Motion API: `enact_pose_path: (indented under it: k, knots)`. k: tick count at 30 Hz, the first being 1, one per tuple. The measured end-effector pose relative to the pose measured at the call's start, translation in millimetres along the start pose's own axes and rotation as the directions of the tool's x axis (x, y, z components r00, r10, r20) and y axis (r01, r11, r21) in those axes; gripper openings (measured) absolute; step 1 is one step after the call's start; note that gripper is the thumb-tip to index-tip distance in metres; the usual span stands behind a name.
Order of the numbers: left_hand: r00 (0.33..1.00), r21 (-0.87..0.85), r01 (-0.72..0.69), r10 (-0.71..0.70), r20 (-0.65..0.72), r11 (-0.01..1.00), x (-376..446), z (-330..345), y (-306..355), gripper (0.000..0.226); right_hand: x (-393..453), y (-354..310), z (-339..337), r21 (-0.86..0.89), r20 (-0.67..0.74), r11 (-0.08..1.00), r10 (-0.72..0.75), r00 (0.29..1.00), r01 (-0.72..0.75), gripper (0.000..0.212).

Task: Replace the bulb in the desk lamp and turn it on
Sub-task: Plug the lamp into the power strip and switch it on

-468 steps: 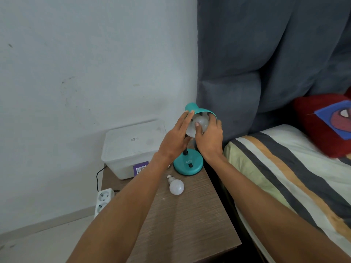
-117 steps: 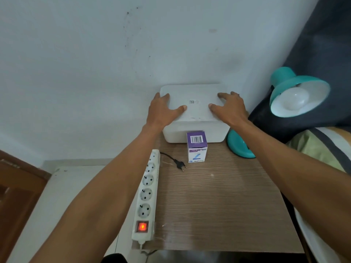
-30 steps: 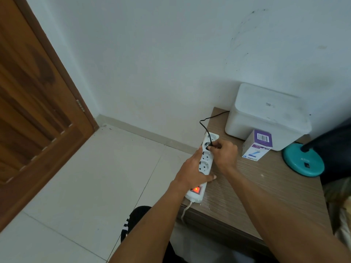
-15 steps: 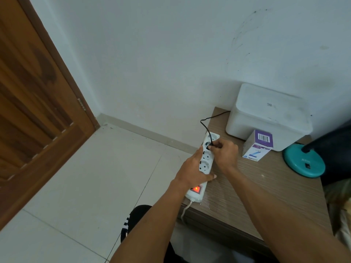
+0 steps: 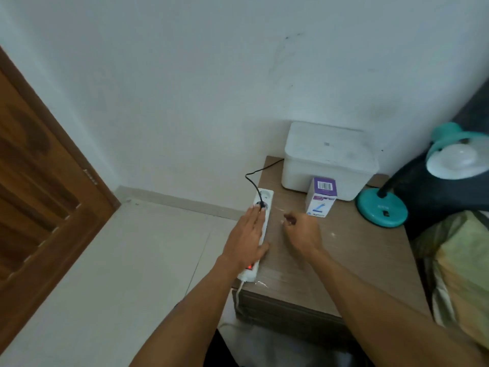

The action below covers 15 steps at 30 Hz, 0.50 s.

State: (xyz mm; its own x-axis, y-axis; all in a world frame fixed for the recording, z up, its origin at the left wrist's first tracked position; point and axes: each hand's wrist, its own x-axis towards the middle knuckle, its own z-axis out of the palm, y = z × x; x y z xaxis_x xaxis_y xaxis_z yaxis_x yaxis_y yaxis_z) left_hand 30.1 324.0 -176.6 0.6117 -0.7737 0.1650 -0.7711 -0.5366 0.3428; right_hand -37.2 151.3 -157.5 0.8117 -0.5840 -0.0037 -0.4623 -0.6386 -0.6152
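The teal desk lamp's base (image 5: 381, 210) stands at the table's back right, and its shade (image 5: 455, 152) holds a white bulb (image 5: 461, 156) that looks unlit. The lamp's black plug (image 5: 262, 205) sits in the white power strip (image 5: 260, 229) along the table's left edge; the strip's red switch (image 5: 250, 266) glows. My left hand (image 5: 246, 239) lies flat on the strip, fingers apart. My right hand (image 5: 299, 229) hovers just right of it over the table, fingers loosely curled with nothing in them.
A white lidded box (image 5: 328, 160) stands against the wall, with a purple and white bulb carton (image 5: 321, 197) in front of it. The wooden table (image 5: 344, 260) has a bed (image 5: 463, 274) on its right. A wooden door (image 5: 39, 194) is at the left.
My right hand has let go of the plug, now seated in the strip, and moved right. My left hand has flattened on the strip. The view shifted right, showing the lamp shade.
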Motion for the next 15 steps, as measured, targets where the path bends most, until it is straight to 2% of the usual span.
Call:
enact_pose_path:
  k: [3, 6, 10, 15]
  knots:
    - [0.993, 0.116, -0.122, 0.121, 0.015, 0.986, 4, -1, 24, 0.08, -18, 39, -21, -0.08, -0.026, 0.995, 0.051, 0.998, -0.053, 0.03]
    - [0.981, 0.07, -0.19, 0.186, 0.064, 0.979, 11, 6, 60, 0.071, -36, 80, -44, -0.133, -0.079, 0.985, 0.101, 0.992, -0.111, 0.03]
    - [0.945, 0.007, -0.268, 0.262, 0.196, 0.963, 32, 29, 113, 0.067, -53, 134, -78, -0.146, -0.166, 0.975, 0.14, 0.976, -0.165, 0.02]
    - [0.904, -0.027, -0.324, 0.318, 0.285, 0.946, 76, 69, 169, 0.067, -52, 195, -116, -0.191, -0.223, 0.962, 0.149, 0.963, -0.193, 0.031]
